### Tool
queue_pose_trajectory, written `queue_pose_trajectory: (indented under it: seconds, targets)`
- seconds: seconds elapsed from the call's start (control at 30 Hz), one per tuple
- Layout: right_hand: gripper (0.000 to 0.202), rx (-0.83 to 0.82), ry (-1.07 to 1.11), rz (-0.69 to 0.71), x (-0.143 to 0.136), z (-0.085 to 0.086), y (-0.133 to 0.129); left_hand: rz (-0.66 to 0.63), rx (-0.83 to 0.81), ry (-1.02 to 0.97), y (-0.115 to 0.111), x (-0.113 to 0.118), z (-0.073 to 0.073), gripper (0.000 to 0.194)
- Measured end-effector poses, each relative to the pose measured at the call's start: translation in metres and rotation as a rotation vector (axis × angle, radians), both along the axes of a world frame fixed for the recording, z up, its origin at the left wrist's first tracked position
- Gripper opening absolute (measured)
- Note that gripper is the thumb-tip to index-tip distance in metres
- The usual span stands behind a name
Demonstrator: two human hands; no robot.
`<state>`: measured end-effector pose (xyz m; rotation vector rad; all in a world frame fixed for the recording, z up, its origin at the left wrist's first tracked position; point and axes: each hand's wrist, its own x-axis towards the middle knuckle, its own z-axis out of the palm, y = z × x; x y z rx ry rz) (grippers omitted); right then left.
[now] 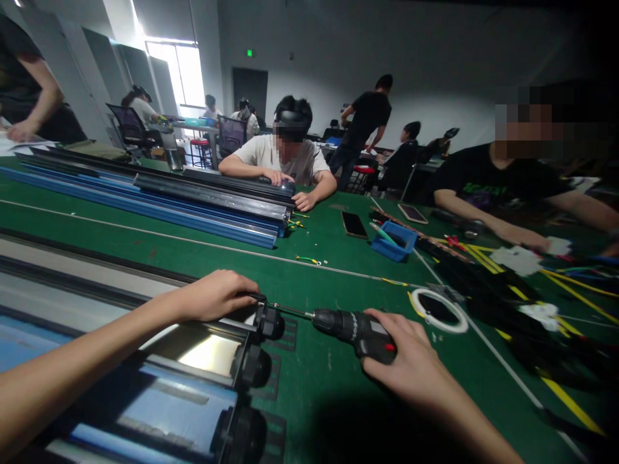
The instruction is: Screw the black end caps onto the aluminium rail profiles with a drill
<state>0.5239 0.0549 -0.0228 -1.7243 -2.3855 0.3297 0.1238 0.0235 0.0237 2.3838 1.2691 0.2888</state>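
My right hand [406,351] is wrapped round a black power drill [355,330], which points left. Its long bit [293,310] reaches the end of the farthest of several long metal profiles [203,361] lying side by side. My left hand [217,296] rests over that same profile's end, fingers together near the bit's tip; whether they pinch anything is hidden. Black round fittings [256,366] stick out from the profile ends, with flat slotted black plates beside them.
Across the green table [338,270] lie more blue and black profiles [207,216], a phone [354,224], a blue bin [394,241], a white cable coil [459,322] and black-yellow cables [527,341]. A person [285,154] leans on the far edge; another sits at right.
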Motion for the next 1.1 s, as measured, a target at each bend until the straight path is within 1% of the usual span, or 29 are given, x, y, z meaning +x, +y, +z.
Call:
queue_pose_trajectory:
  seconds: [0.17, 0.53, 1.1]
  targets:
    - [0.067, 0.016, 0.021, 0.004, -0.002, 0.001, -0.002, 0.007, -0.001, 0.014, 0.000, 0.001, 0.001, 0.024]
    - [0.062, 0.028, 0.066, 0.017, -0.012, 0.012, -0.007, -0.001, 0.010, -0.014, 0.000, 0.000, 0.000, 0.025]
    - [0.064, 0.001, 0.050, 0.023, -0.005, 0.008, 0.000, 0.002, 0.004, -0.007, 0.001, 0.001, -0.001, 0.026]
